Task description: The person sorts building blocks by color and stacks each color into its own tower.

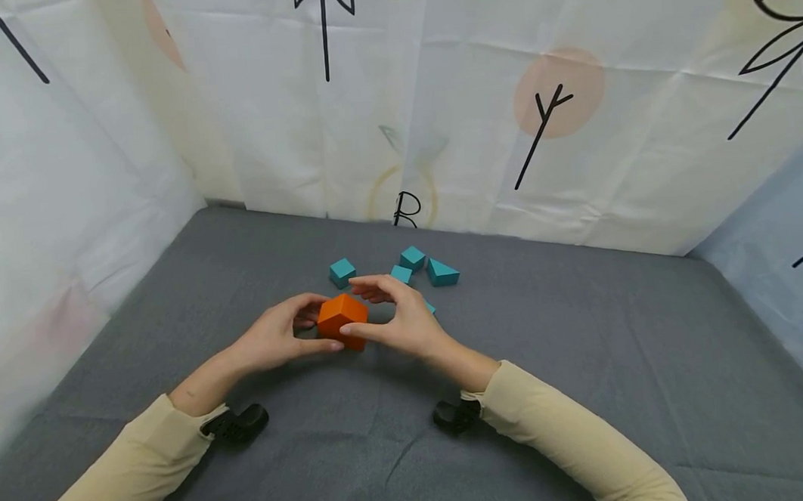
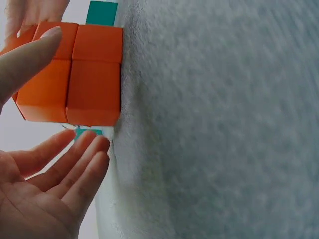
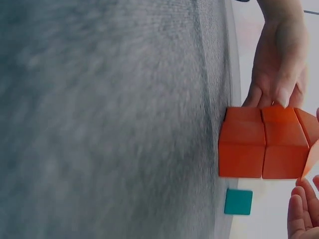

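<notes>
A stack of orange blocks [image 1: 339, 311] stands on the grey cloth between the hands. Both wrist views show two layers of blocks side by side, with a slanted orange piece [image 3: 308, 123] on top. From the left, my left hand [image 1: 273, 339] curves loosely around the stack, its thumb along the front. Its fingers [image 2: 84, 167] are nearly straight and apart from the blocks in the left wrist view. Across the right side, my right hand [image 1: 408, 322] has its thumb against the upper front face; its fingers reach behind, near the top. Their contact there is partly hidden.
Behind the stack lie several teal blocks: a cube [image 1: 342, 273] at left, another cube [image 1: 412, 257] farther back, and a triangular block [image 1: 443, 272] at right. One teal piece is mostly hidden by the right hand. A patterned white curtain [image 1: 463, 126] borders the grey surface [image 1: 584, 362].
</notes>
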Tool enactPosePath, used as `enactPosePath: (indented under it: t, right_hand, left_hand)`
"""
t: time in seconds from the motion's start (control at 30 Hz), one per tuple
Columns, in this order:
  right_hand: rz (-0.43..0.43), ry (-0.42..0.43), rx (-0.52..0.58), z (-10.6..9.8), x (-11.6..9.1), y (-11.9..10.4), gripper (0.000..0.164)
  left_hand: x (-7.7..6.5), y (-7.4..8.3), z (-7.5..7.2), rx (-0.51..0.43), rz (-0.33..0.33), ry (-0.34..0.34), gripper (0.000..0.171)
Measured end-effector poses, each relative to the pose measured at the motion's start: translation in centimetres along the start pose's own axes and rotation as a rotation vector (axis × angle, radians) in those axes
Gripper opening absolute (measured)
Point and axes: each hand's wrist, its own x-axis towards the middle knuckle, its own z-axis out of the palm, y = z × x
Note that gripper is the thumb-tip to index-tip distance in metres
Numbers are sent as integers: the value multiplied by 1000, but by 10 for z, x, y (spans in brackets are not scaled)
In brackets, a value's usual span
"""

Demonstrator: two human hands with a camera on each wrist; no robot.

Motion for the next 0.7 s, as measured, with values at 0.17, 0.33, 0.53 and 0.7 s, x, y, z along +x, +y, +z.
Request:
enactPosePath:
  t: [0.17,0.33,0.53,0.7]
  right_hand:
    - [-3,5,-42,-10,-5,2,60]
    - [15,16,-73,-21,-11,8,62]
    - [30,39,-116,-35,-20,16,65]
    - [47,49,-141,-45,-27,23,66]
  left_hand:
    - [0,8,3,21,-12,69,74]
    - [2,17,5,43,-46,136,81]
    - [2,29,9,78,27,236,86]
    - [3,45,9,110,71,258,81]
